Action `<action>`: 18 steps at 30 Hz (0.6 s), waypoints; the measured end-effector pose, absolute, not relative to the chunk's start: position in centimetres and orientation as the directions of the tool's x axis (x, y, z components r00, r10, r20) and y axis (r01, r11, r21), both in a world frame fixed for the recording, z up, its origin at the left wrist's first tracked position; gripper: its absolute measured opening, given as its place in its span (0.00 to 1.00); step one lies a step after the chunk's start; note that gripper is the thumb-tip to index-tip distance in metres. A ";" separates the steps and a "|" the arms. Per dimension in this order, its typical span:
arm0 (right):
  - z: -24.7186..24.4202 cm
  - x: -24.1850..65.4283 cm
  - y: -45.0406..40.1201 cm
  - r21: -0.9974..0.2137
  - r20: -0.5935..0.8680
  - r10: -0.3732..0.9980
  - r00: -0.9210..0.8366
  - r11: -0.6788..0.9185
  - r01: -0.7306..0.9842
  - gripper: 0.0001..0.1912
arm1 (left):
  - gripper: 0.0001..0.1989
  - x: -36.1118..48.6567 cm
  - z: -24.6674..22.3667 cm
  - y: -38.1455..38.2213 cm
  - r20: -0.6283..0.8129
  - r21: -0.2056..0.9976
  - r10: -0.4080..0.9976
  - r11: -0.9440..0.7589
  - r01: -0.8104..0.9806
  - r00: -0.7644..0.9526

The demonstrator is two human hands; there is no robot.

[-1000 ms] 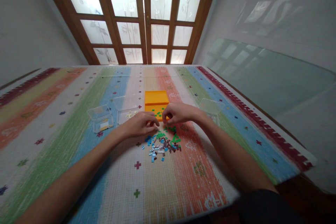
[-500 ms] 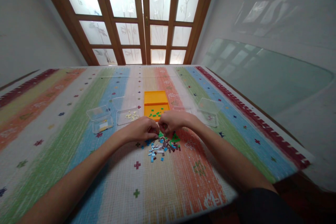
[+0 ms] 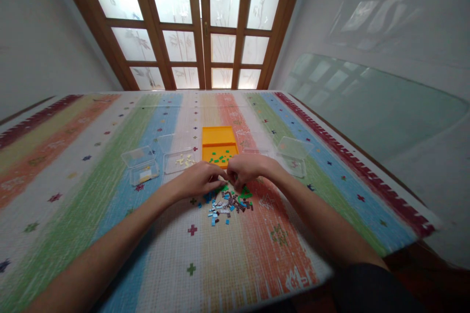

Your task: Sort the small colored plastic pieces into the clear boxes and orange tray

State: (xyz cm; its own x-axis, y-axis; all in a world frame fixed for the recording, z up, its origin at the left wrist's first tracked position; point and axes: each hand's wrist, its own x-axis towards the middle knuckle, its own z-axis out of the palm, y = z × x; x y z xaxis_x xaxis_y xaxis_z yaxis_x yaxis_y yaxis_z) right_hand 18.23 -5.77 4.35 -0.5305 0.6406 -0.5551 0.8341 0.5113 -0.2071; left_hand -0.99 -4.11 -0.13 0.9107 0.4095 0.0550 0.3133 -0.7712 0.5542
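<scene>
Over a loose pile of small toy bricks (image 3: 223, 208), my left hand (image 3: 201, 178) and my right hand (image 3: 245, 168) almost meet at the fingertips. Both are closed, with thumb and fingers brought together. What they pinch is too small or too hidden to make out. The pile mixes blue, brown, grey and white pieces. Green pieces (image 3: 245, 192) lie at its far right side, partly under my right hand. Just beyond my hands is an open orange case (image 3: 218, 135) with several small green bricks in its nearer half.
Left of the case stand an open clear box (image 3: 169, 165) with cream pieces and another clear box (image 3: 144, 175) holding a few yellowish and white pieces. Further clear boxes (image 3: 299, 168) are to the right. A striped cloth (image 3: 161, 264) covers the table; a glass-paned door stands behind.
My right hand has shifted slightly to the right, and the fingers of my left hand reach a little further right. The pile and boxes look the same.
</scene>
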 end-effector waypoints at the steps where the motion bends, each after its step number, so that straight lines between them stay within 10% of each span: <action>1: 4.4 18.3 -5.8 -0.210 -0.563 0.634 -0.529 0.509 0.834 0.11 | 0.12 -0.9 -0.2 -4.1 0.056 0.552 0.417 -0.770 0.320 0.907; 18: 4.3 18.8 -5.5 -0.218 -0.613 0.615 -0.496 0.471 0.855 0.14 | 0.13 0.1 -0.1 -5.4 -0.027 0.486 0.385 -0.802 0.348 0.923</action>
